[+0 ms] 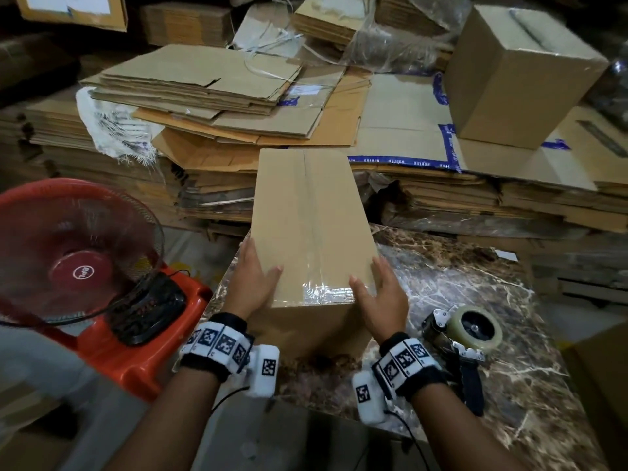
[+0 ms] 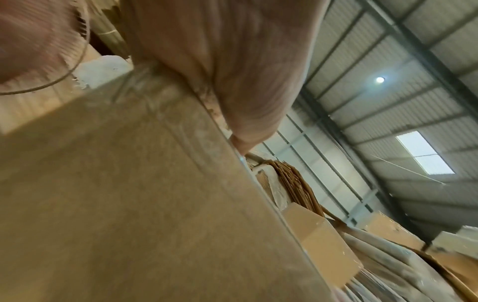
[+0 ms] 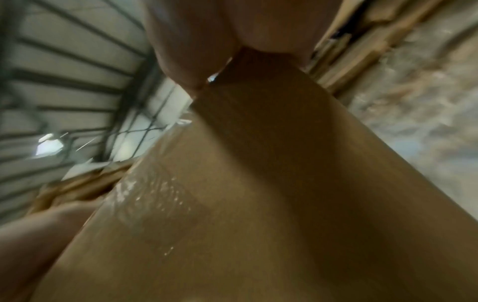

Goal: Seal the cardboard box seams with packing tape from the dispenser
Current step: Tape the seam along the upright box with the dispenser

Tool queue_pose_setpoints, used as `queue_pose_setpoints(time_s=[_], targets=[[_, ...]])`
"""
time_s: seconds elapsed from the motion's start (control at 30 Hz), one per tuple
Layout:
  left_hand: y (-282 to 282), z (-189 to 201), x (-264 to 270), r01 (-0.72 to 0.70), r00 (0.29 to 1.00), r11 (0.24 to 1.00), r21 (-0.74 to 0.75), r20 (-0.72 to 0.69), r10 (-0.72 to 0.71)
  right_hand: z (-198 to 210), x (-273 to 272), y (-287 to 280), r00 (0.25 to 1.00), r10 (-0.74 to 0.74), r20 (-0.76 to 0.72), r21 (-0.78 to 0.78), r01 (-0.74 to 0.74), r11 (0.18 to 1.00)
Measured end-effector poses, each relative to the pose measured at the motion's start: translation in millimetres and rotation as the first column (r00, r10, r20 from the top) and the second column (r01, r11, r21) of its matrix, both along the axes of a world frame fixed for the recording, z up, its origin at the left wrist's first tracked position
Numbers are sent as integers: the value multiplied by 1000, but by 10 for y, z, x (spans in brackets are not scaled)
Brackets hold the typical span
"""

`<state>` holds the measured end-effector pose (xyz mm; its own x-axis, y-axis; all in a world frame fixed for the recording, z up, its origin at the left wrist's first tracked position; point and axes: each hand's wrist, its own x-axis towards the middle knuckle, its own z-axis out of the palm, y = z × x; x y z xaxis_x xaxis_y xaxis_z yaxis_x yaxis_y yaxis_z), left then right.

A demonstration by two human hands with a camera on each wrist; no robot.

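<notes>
A brown cardboard box (image 1: 311, 215) stands on the marbled table (image 1: 475, 300), its top centre seam covered with clear tape (image 1: 316, 266) that wrinkles over the near edge. My left hand (image 1: 253, 277) grips the box's near left corner, thumb on top and fingers down the side. My right hand (image 1: 379, 294) grips the near right corner the same way. The tape dispenser (image 1: 465, 338) with its clear roll lies on the table to the right, untouched. Both wrist views are blurred; each shows the box face (image 2: 142, 194) (image 3: 245, 204) and shiny tape close up.
A red fan (image 1: 74, 253) on an orange stool (image 1: 142, 351) stands close on the left. Stacks of flattened cartons (image 1: 210, 96) fill the back. A closed box (image 1: 516, 76) sits at the back right. Another carton edge (image 1: 598, 379) stands at the right.
</notes>
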<state>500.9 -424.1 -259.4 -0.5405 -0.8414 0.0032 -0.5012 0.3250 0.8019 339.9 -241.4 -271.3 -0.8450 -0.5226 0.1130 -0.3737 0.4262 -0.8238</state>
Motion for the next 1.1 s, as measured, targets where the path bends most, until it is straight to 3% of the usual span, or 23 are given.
queue_pose_setpoints(time_s=[0.07,0.2,0.4,0.47,0.67,0.8,0.9,0.93,1.0,1.03,1.1], targets=[[-91,-36,43,29,998,991,131,-62,-21,-95,9,38,987,-44,156,-169,71,983],[-88,-75,92,68,976,951,301,-217,-1,-160,14,73,939,-19,344,-236,106,966],[-76,-151,127,58,948,894,445,-305,90,-157,-39,96,767,-117,631,-12,161,987],[22,-154,134,34,930,872,488,-335,151,-132,-112,83,715,-126,688,-8,181,983],[764,-103,-26,-14,840,834,552,-446,309,139,-397,51,777,-83,624,-161,231,959],[1119,21,-293,96,877,790,606,-426,221,285,-402,17,824,30,566,-161,75,984],[1202,19,-390,217,875,731,647,-461,149,357,-357,100,875,36,483,-171,54,984],[1148,-1,-370,230,884,767,599,-458,92,396,-332,137,904,0,427,-140,66,988],[973,9,-303,222,914,915,338,-398,-75,387,-310,202,972,-94,214,20,92,996],[839,24,-280,198,936,966,164,-326,-137,383,-268,219,994,-81,70,96,74,993],[503,79,-298,137,971,977,-164,-172,-166,437,-114,217,982,79,-174,228,-38,973]])
